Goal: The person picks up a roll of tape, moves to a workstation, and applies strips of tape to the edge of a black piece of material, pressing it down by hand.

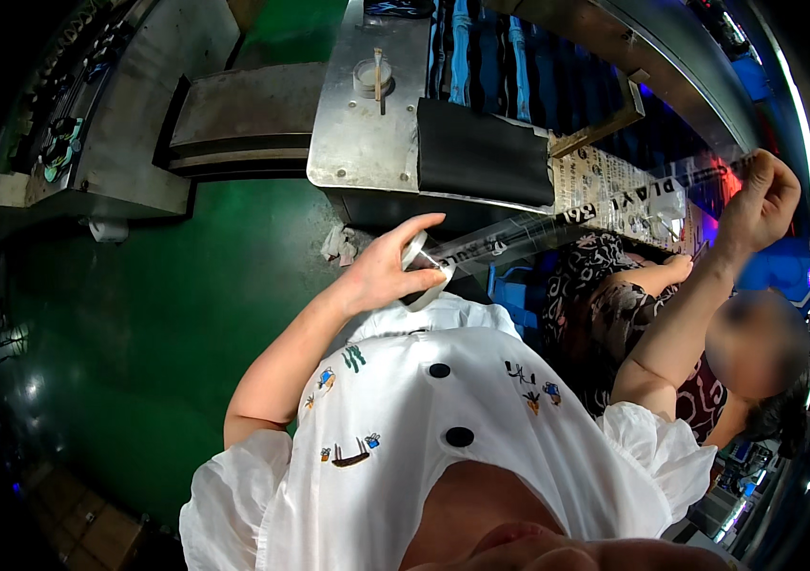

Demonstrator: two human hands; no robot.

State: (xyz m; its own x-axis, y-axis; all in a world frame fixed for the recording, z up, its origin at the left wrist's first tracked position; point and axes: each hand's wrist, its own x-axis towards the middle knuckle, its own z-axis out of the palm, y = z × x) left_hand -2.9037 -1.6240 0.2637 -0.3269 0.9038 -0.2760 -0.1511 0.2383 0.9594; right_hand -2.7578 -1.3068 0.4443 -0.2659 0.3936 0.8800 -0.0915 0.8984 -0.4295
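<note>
My left hand [379,273] is wrapped round a roll of clear printed film [430,290] in front of my waist. From the roll, a transparent strip with black lettering [525,238] stretches up and to the right. Its far end is pinched in the closed fingers of my right hand [760,204], held out at the upper right. The strip passes taut in front of the metal table's near edge and a paper-covered surface [605,178].
A metal table [357,143] bears a black sheet [483,152] and a round dish [367,81] with a brush across it. Behind are blue and black strips [467,48]. A co-worker in a patterned top [605,295] sits close on the right. Machinery [129,133] stands at left.
</note>
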